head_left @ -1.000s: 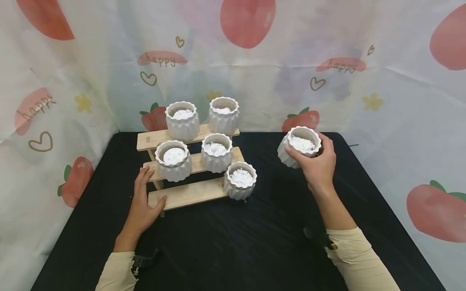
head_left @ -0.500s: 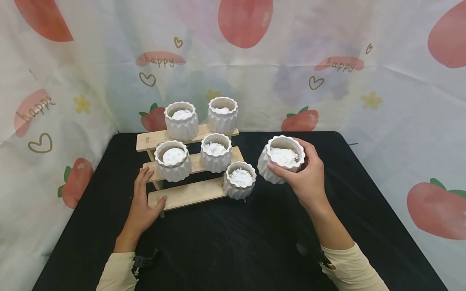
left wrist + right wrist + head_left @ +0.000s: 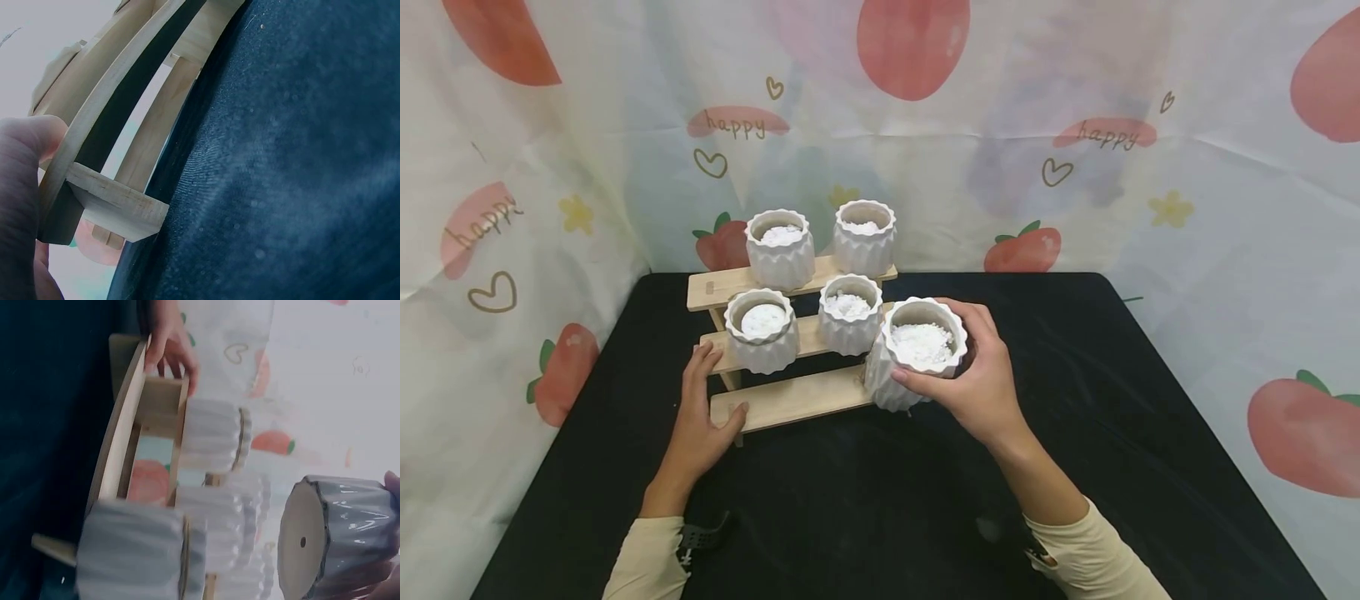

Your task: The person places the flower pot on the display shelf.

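My right hand (image 3: 985,379) holds a white fluted flowerpot (image 3: 922,346) filled with white granules, thumb on the near side. In the right wrist view the held flowerpot (image 3: 359,525) hangs tilted, its drain hole showing, apart from the shelf. Below it, another flowerpot (image 3: 134,550) stands at the right end of the bottom step; in the head view the held one mostly covers it. My left hand (image 3: 703,425) grips the left end of the three-tier wooden plant stand (image 3: 797,400), thumb on the bottom step. The left wrist view shows the thumb (image 3: 47,134) against a wooden board.
Two similar pots, a left one (image 3: 780,250) and a right one (image 3: 864,239), stand on the top step. The middle step carries two more, left (image 3: 762,332) and right (image 3: 850,315). A black cloth (image 3: 850,517) covers the table; a printed curtain (image 3: 955,183) hangs behind.
My right hand has carried its flowerpot leftward and slightly down, from the table's right side to the right end of the stand. The left hand stays at the stand's left end.
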Motion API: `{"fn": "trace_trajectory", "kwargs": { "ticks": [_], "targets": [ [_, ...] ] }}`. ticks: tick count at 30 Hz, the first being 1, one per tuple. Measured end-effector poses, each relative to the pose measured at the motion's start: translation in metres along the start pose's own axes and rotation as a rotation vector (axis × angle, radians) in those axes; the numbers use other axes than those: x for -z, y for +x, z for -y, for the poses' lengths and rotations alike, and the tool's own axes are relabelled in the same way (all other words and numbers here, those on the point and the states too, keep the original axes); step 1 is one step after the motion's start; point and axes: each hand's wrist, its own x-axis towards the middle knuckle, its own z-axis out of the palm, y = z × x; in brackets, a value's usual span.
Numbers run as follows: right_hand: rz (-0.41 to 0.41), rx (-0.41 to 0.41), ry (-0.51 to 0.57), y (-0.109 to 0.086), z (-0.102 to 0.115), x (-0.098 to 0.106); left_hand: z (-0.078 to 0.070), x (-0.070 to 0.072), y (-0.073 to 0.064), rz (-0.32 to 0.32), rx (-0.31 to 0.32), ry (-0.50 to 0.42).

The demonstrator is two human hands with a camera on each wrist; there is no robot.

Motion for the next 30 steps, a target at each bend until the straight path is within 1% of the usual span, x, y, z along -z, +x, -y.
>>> {"fn": "trace_trajectory", "kwargs": {
  "ticks": [2, 4, 8, 11, 15, 18, 25, 30],
  "targets": [
    [0.023, -0.008, 0.01, -0.001, 0.004, -0.008, 0.0, 0.0, 0.0, 0.0, -0.001, 0.003],
    [0.041, -0.02, -0.006, -0.002, 0.007, -0.017, 0.0, 0.0, 0.0, 0.001, -0.002, 0.007],
    [0.082, -0.045, -0.102, -0.006, 0.011, -0.037, 0.0, 0.0, 0.0, 0.0, -0.01, 0.009],
    [0.103, -0.04, -0.18, -0.009, 0.01, -0.053, 0.0, 0.0, 0.0, -0.004, -0.017, 0.009],
    [0.119, -0.008, -0.269, -0.014, 0.002, -0.074, -0.001, 0.0, 0.0, -0.002, -0.013, 0.006],
    [0.117, 0.002, -0.305, -0.014, -0.006, -0.088, 0.0, 0.001, 0.001, -0.003, -0.02, 0.003],
    [0.111, -0.065, -0.299, -0.016, -0.026, -0.105, 0.002, 0.0, 0.0, -0.01, -0.043, 0.009],
    [0.095, -0.054, -0.332, -0.018, -0.036, -0.116, 0.001, 0.0, 0.0, -0.012, -0.046, 0.007]
  ]
}}
